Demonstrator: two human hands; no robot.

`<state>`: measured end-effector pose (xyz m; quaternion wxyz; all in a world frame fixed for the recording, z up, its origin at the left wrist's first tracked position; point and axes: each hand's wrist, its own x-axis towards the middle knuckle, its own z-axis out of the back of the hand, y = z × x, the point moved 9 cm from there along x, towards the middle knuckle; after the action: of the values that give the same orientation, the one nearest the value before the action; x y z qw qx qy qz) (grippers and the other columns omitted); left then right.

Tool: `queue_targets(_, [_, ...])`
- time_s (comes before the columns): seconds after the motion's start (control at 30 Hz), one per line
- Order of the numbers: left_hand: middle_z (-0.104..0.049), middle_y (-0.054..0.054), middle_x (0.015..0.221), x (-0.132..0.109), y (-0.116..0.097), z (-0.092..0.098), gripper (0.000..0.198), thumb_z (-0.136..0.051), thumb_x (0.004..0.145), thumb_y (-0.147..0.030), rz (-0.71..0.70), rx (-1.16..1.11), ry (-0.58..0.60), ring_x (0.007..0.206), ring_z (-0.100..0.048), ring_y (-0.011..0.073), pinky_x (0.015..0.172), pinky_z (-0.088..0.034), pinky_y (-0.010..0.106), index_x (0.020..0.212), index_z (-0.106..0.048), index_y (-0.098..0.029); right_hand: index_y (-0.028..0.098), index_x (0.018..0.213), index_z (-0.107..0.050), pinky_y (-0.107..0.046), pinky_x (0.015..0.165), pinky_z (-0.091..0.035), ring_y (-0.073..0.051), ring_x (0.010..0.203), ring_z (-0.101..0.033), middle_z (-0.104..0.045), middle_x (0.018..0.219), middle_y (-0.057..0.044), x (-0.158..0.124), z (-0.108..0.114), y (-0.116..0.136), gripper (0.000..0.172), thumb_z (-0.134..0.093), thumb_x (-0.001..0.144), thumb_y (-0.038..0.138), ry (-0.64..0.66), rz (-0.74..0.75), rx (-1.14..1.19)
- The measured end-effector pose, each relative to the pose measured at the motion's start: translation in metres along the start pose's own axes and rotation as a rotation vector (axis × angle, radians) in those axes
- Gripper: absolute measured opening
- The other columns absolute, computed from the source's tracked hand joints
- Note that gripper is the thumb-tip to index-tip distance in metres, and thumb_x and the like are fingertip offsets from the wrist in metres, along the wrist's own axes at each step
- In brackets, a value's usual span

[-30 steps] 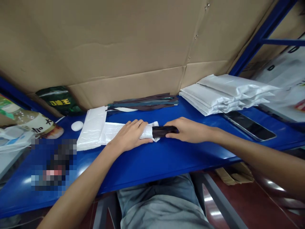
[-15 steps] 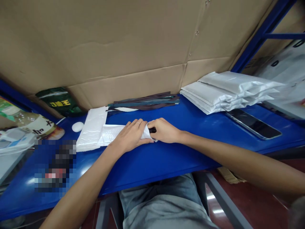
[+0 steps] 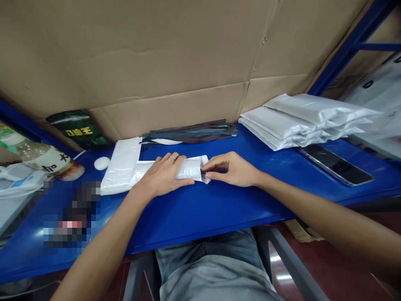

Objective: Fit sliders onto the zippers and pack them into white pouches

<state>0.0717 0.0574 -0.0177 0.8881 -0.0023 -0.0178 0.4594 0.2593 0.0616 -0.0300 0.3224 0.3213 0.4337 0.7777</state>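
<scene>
A narrow white bubble mailer [image 3: 190,169] lies on the blue table, its open mouth facing right. My left hand [image 3: 166,173], with a ring on one finger, presses over the mailer, fingers curving across its far edge and thumb along the near side. At the mouth, my right hand [image 3: 232,169] has its thumb and fingertips on the lip, the fingers partly inside. A bit of something dark shows just within the opening; most of it is hidden. Under the mailer's left end sits a stack of flat white bubble mailers [image 3: 123,163].
Dark strips [image 3: 194,133] lie along the cardboard wall [image 3: 175,100]. Filled white mailers [image 3: 282,123] are piled at right beside a phone [image 3: 340,165]. At left are a bottle [image 3: 56,163], a green pouch [image 3: 78,129], a white round object [image 3: 102,163] and a pixelated dark item [image 3: 75,213].
My right hand has drawn back slightly to the right, and the dark item it held at the mouth is now mostly inside the mailer. My left hand has slid a little left.
</scene>
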Motion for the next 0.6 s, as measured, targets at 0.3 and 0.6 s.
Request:
queue_targets(0.3, [-0.056,0.019,0.152,0.001,-0.002,-0.003,0.088,-0.061,0.095,-0.077,-0.019,-0.051,0.026,0.142,-0.051,0.0444,0.115,-0.041,0.068,0.163,-0.044,-0.024,0.018,0.099,-0.084,-0.038,0.092,-0.064,-0.024,0.094,-0.08,-0.083,0.104,-0.007,0.012,-0.011,-0.014,0.033,-0.094,0.075,0.039,0.079,-0.066,0.194])
queue_targets(0.6, [-0.062,0.015,0.139,0.003,-0.004,-0.002,0.065,-0.061,0.101,-0.067,-0.063,-0.06,0.013,0.13,-0.057,0.04,0.107,-0.048,0.064,0.151,-0.055,-0.027,0.017,0.084,-0.081,-0.029,0.067,-0.056,-0.018,0.073,-0.073,-0.08,0.081,-0.005,0.042,-0.014,-0.016,0.03,-0.097,0.07,0.039,0.126,-0.095,0.133])
